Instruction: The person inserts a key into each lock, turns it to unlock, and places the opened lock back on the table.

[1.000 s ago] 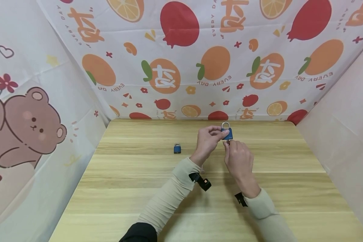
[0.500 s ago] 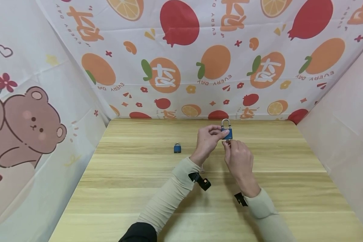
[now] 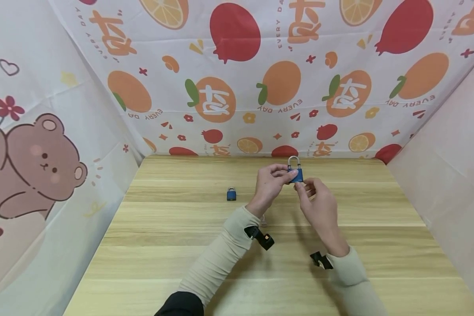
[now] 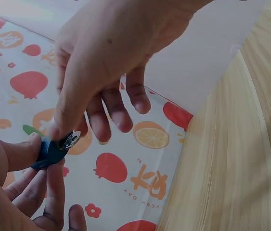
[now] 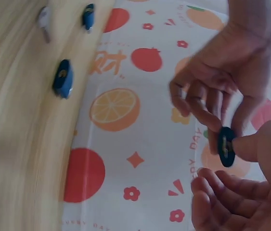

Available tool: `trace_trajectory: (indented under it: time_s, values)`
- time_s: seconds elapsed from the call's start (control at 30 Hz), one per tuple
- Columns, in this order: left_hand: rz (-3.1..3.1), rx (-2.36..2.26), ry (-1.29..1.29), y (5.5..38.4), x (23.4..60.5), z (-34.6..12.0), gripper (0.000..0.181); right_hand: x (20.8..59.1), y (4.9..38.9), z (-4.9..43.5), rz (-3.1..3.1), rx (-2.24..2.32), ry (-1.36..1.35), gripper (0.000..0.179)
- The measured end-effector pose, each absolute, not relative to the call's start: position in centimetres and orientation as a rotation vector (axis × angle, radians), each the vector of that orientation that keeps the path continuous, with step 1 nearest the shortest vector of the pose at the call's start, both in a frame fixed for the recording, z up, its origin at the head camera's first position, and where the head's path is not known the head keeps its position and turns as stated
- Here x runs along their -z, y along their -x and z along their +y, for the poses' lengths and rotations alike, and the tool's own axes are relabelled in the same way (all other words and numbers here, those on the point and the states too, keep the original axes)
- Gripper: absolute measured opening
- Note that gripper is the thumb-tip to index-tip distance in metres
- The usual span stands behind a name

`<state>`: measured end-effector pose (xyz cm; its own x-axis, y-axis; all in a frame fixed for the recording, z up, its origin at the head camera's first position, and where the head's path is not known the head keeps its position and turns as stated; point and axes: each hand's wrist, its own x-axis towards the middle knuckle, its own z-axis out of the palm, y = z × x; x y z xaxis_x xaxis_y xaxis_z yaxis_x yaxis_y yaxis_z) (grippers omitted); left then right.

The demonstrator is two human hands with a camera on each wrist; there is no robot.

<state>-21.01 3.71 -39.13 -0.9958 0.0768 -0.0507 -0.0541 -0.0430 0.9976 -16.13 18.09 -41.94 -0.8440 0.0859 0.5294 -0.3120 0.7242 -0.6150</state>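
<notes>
My left hand [image 3: 269, 182] pinches a blue padlock [image 3: 296, 175] between thumb and fingers, above the far part of the table. Its silver shackle [image 3: 294, 160] points up and stands raised out of the body. A silver key [image 4: 71, 139] with a round, holed end is at the padlock's underside. My right hand [image 3: 319, 206] is just below the padlock, thumb tip right at the key, the other fingers loosely spread in the right wrist view. I cannot tell whether it pinches the key. A smaller blue padlock [image 3: 231, 193] stands on the table, left of my left hand.
The wooden table [image 3: 162, 245] meets a fruit-print cloth [image 3: 241, 118] at its back edge. Besides a blue padlock [image 5: 63, 78], the right wrist view has a second blue one [image 5: 88, 17] and a whitish object [image 5: 44, 23] on the table.
The padlock's shackle has sprung up out of the body. My right hand has turned from curled fingers to a looser spread, its wrist shifting right. My left hand stays nearly in place.
</notes>
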Motion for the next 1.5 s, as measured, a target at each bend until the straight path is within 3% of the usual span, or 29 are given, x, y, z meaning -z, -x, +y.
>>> trace_trajectory:
  time_s: [0.4,1.5]
  values:
    - [2.094,-2.195,-0.092,21.0,39.3,3.5,0.023,40.7,17.3,19.9,-2.437,-1.661,-0.163,0.04]
    - [2.197,-2.057,-0.199,20.4,39.5,3.2,0.026,40.7,17.3,19.9,-2.424,-1.813,-0.062,0.039]
